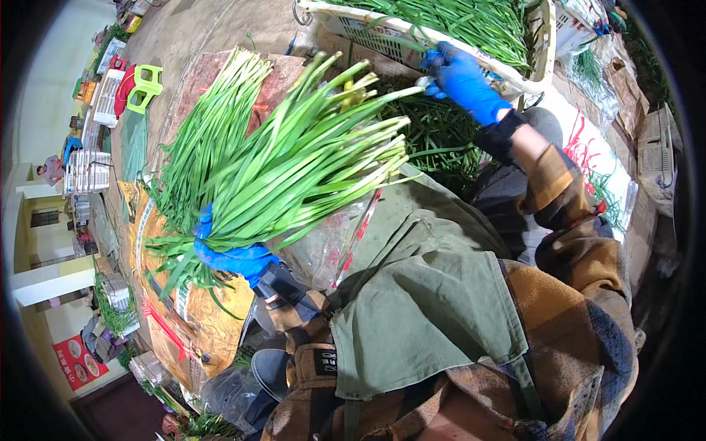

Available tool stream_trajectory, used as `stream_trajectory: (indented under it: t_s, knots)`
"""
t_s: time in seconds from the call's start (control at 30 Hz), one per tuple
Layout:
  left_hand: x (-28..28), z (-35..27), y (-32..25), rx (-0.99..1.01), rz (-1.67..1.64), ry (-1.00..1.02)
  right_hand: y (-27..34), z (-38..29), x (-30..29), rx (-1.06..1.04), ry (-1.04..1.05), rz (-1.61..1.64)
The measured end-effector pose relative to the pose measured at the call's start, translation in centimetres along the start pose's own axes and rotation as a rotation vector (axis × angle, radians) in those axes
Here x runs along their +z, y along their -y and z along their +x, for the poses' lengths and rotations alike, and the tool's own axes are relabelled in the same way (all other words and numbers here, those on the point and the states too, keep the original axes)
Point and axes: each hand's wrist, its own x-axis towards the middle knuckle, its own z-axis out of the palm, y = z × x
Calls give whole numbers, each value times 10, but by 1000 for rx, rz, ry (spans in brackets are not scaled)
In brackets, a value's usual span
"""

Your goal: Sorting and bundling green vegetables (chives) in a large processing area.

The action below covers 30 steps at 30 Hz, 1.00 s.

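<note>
My left hand [234, 256], in a blue glove, is closed around the leafy end of a large bunch of garlic chives [298, 160]. The pale cut stems fan out toward the upper right. My right hand [460, 82], also blue-gloved, is raised beside the stem tips, close to the rim of a white plastic basket [386, 44]. Its fingers are bent and blurred; a green blade runs up to them, but whether they grip it cannot be made out. Behind the held bunch, a second bunch of chives [220, 121] lies on brown sheeting.
More chives [480, 22] fill the basket. Loose dark green leaves [441, 121] lie below it. Red ties sit on a white surface [612, 143] at right, and others [165, 325] on a yellow-brown board [220, 320]. A green plastic stool [144, 88] stands farther off, near stacked crates [88, 171].
</note>
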Motion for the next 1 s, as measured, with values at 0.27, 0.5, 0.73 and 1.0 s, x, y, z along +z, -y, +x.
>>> stream_trajectory:
  t_s: [0.27, 0.5, 0.73, 1.0]
  knots:
    - [-26, 8, 6, 121, 220, -21, -10, -12, -46, -647, 189, -936]
    - [-14, 1, 0, 12, -123, 13, 27, -76, 49, -964, 312, -693]
    - [1, -2, -16, -21, -229, 112, 12, -87, 83, -969, 417, -782]
    - [-56, 22, 24, 279, 184, 130, 26, -60, 27, -989, 110, -564]
